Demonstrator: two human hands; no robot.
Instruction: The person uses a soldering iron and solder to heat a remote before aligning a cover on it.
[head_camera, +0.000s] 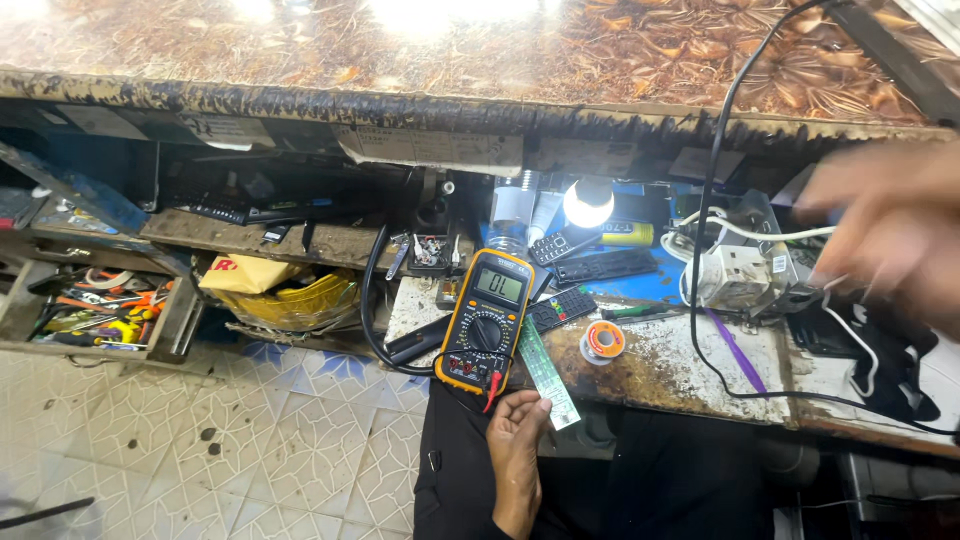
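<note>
Multimeter (487, 322) lies on the front edge of a worn, stained table (690, 365), cluttered with remote controls (588, 268), a solder spool (603, 342), a lit bulb (588, 203) and a white socket block (733, 275); tiled floor (200, 440) below, tool drawer (100, 310) at left. Left hand (517, 440) sits just under the meter, fingers curled at its red probe lead and a green circuit strip (545, 375), gripping neither that I can tell. Right hand (890, 235) is raised well to the right, blurred, fingers loosely spread, grip unclear
</note>
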